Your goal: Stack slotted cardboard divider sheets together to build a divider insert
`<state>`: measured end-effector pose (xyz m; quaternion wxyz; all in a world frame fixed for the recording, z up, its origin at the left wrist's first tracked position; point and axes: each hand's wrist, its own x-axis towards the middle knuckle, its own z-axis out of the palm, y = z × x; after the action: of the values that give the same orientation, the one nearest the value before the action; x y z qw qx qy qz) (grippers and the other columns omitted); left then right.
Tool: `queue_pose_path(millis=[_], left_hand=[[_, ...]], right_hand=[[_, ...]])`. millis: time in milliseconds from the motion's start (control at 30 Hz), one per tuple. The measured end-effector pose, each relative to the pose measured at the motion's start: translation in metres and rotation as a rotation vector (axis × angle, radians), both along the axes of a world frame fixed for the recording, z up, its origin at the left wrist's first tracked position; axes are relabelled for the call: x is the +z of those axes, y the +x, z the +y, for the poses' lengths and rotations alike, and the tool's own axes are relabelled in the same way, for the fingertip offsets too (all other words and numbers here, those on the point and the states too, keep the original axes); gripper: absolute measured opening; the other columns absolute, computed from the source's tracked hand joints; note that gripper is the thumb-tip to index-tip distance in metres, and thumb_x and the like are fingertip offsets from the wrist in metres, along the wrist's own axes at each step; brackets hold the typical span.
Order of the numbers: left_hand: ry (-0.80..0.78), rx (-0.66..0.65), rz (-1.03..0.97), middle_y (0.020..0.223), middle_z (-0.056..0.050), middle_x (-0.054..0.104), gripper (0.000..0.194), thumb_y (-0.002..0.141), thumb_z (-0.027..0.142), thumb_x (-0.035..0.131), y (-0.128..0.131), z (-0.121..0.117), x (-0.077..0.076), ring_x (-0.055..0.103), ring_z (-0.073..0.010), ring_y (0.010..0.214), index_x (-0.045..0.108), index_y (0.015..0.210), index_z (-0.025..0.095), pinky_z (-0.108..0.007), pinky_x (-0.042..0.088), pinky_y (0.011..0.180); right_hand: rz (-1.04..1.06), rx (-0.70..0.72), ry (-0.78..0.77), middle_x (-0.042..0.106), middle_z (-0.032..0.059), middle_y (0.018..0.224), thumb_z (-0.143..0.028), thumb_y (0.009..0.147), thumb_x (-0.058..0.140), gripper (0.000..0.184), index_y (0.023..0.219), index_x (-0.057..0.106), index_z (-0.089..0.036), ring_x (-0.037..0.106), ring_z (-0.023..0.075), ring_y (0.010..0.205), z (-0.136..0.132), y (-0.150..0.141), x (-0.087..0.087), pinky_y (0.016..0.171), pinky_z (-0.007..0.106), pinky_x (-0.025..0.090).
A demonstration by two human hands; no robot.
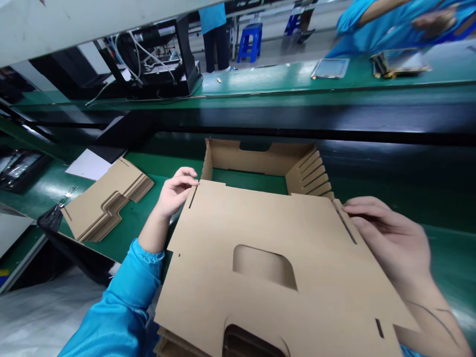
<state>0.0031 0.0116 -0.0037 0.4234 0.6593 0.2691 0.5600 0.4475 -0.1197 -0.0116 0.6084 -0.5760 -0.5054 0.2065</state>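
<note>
A flat brown cardboard sheet point(267, 223) with narrow slots and a rounded cut-out lies in front of me, tilted toward me. My left hand point(176, 193) is closed at its far left corner, thumb and fingers pinching the edge by a slot. At the far right edge my right hand point(388, 238) grips the same sheet between thumb and fingers. Beyond it stands a cardboard frame point(260, 157) with a notched back wall and slits down its right side; its near part is hidden by the sheet. More cardboard layers point(178, 344) show under the sheet's near left edge.
To the left, a stack of cut cardboard pieces point(107, 198) lies on the green bench beside a white sheet point(89, 164). A dark conveyor strip point(253, 116) runs behind. Across it are a black machine point(156, 64), flat panels point(330, 68) and a co-worker in blue point(372, 27).
</note>
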Motion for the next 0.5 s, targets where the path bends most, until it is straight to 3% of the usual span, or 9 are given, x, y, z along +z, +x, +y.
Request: queue_pose_path(millis=[133, 267, 367, 433, 500], left_hand=[[-0.008, 0.033, 0.036, 0.101, -0.008, 0.077, 0.010, 0.088, 0.041, 0.103, -0.001, -0.001, 0.000, 0.072, -0.0194, 0.089, 0.096, 0.090, 0.033, -0.037, 0.063, 0.083], [0.004, 0.066, 0.066, 0.094, -0.008, 0.080, 0.018, 0.085, 0.047, 0.105, -0.005, -0.003, 0.002, 0.072, -0.0183, 0.078, 0.096, 0.089, 0.033, -0.034, 0.059, 0.072], [0.055, 0.080, 0.122, 0.083, -0.009, 0.081, 0.029, 0.088, 0.055, 0.102, -0.007, -0.002, 0.000, 0.073, -0.0193, 0.074, 0.095, 0.086, 0.027, -0.034, 0.059, 0.072], [0.072, 0.096, 0.143, 0.077, -0.009, 0.079, 0.038, 0.091, 0.061, 0.098, -0.007, 0.000, -0.002, 0.073, -0.0204, 0.073, 0.092, 0.081, 0.024, -0.035, 0.060, 0.073], [0.066, 0.109, 0.151, 0.074, -0.008, 0.078, 0.045, 0.090, 0.066, 0.096, -0.005, 0.002, -0.004, 0.073, -0.0217, 0.072, 0.089, 0.077, 0.023, -0.036, 0.061, 0.072]], right_hand=[[-0.114, 0.057, 0.052, 0.081, 0.0087, 0.114, -0.048, 0.085, 0.092, 0.018, 0.085, 0.089, -0.030, 0.080, 0.0199, 0.103, -0.002, 0.007, 0.004, 0.082, 0.029, 0.065], [-0.096, 0.143, 0.188, 0.082, 0.0114, 0.099, -0.048, 0.084, 0.097, 0.023, 0.082, 0.088, -0.027, 0.081, 0.0236, 0.090, 0.001, 0.013, -0.005, 0.076, 0.033, 0.068], [-0.046, -0.059, 0.208, 0.080, 0.0126, 0.087, -0.056, 0.072, 0.103, 0.036, 0.076, 0.087, -0.025, 0.079, 0.0268, 0.079, 0.004, 0.013, -0.016, 0.070, 0.038, 0.067], [-0.014, -0.248, 0.144, 0.078, 0.0117, 0.080, -0.061, 0.061, 0.105, 0.043, 0.074, 0.087, -0.025, 0.077, 0.0275, 0.072, 0.004, 0.012, -0.023, 0.065, 0.040, 0.064], [-0.003, -0.324, 0.047, 0.078, 0.0114, 0.079, -0.063, 0.057, 0.103, 0.047, 0.079, 0.089, -0.025, 0.077, 0.0290, 0.072, 0.003, 0.012, -0.027, 0.065, 0.041, 0.063]])
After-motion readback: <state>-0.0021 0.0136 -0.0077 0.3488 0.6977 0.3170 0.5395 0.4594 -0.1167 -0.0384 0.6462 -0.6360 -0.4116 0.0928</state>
